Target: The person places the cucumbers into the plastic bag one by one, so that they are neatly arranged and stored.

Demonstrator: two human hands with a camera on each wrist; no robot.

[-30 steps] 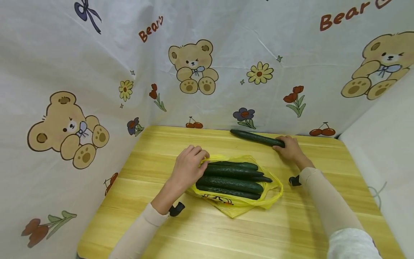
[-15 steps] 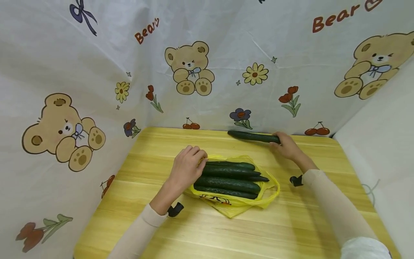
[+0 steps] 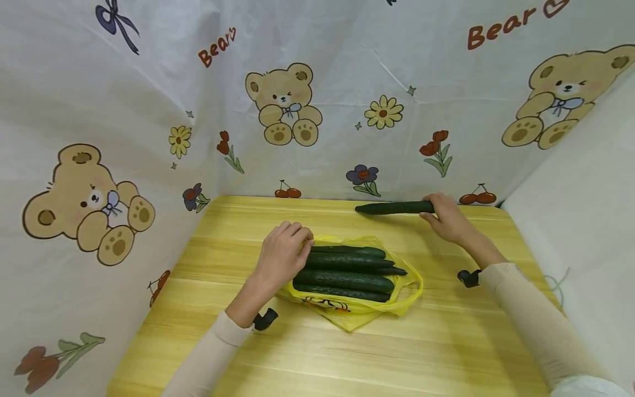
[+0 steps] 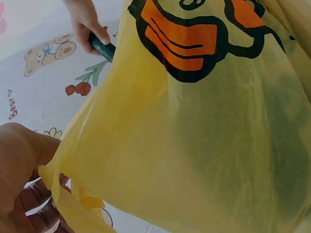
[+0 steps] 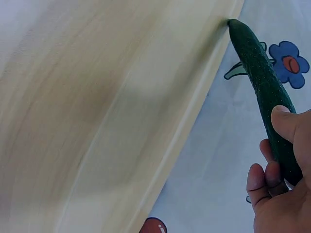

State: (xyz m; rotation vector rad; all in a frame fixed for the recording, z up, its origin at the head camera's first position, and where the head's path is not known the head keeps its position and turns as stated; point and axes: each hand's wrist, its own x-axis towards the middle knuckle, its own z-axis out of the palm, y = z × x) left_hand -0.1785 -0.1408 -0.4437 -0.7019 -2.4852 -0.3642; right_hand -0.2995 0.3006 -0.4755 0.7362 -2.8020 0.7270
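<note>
In the head view, my left hand (image 3: 284, 251) pinches the rim of a yellow plastic bag (image 3: 409, 298) at its left end. Several dark green cucumbers (image 3: 342, 280) lie side by side in the bag, their left ends partly hidden by that hand. The left wrist view shows the thumb and fingers on the edge of the bag (image 4: 146, 141). Near the table's far edge, my right hand (image 3: 448, 220) grips a single cucumber (image 3: 394, 208) by its right end. In the right wrist view, the thumb lies along this cucumber (image 5: 262, 80) and its far tip is at the tabletop.
The wooden table (image 3: 297, 358) meets a pale cloth wall (image 3: 327, 160) printed with bears and flowers at the back. A plain white wall (image 3: 575, 220) stands on the right. Dark wrist-worn pieces show beneath both forearms.
The right hand has shifted slightly right with the cucumber and raised its held end, so the cucumber now looks nearly level. The left hand stays on the bag. The head view has turned slightly right.
</note>
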